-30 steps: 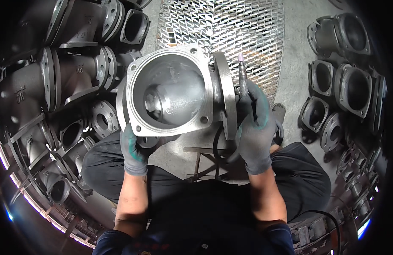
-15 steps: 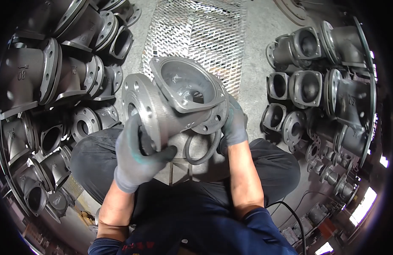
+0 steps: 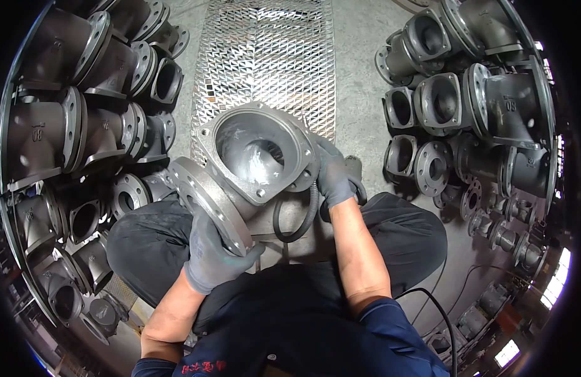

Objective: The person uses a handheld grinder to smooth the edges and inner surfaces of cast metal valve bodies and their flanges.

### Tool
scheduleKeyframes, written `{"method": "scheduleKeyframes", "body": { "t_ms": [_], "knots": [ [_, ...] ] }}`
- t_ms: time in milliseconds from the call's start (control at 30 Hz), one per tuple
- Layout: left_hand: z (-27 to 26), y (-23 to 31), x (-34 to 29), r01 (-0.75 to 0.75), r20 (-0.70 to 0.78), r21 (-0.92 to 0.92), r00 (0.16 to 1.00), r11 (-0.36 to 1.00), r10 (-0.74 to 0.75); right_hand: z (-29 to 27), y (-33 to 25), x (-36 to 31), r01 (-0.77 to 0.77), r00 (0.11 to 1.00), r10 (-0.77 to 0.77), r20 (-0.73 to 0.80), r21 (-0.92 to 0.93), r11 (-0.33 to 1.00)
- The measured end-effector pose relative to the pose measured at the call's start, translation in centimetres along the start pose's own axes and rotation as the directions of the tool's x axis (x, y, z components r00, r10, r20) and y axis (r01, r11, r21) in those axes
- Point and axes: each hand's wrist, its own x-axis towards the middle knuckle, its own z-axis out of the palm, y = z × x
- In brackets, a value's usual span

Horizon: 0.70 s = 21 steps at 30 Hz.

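A grey cast-metal valve body (image 3: 256, 169) with round bolt-hole flanges is held up in front of my lap, its wide squarish opening facing up. My left hand (image 3: 215, 254), in a grey work glove, grips the large left flange (image 3: 205, 201) from below, thumb along its lower edge. On the far right side my gloved right hand (image 3: 334, 173) holds the smaller flange; its fingertips are partly hidden. Below the casting hangs a dark ribbed hose (image 3: 295, 235) in a loop. Beside my right hand is a dark cylindrical thing (image 3: 355, 173), its kind unclear.
Similar valve bodies are stacked at left (image 3: 42, 135) and right (image 3: 510, 107). Ahead lies a metal mesh sheet (image 3: 265, 69) on the concrete floor (image 3: 359, 94). My bent knees flank the casting. A black cable (image 3: 441, 314) runs past my right elbow.
The valve body has turned and tilted, its wide opening now showing more fully and sitting farther left and lower. Both hands keep hold of it. The whole view has shifted slightly.
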Motion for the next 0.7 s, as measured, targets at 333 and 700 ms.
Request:
{"method": "scheduleKeyframes", "body": {
  "t_ms": [333, 700],
  "knots": [
    [0.5, -0.2, 0.0, 0.01, -0.019, 0.002, 1.0, 1.0, -0.01, -0.4, -0.2, -0.3, -0.028, 0.998, 0.034, -0.056, 0.109, 0.994],
    [-0.2, 0.6, 1.0, 0.037, -0.083, -0.017, 0.996, 0.999, -0.039, -1.6, -2.2, 0.7, 0.156, 0.977, -0.192, -0.088, -0.316, 0.936]
  ]
}}
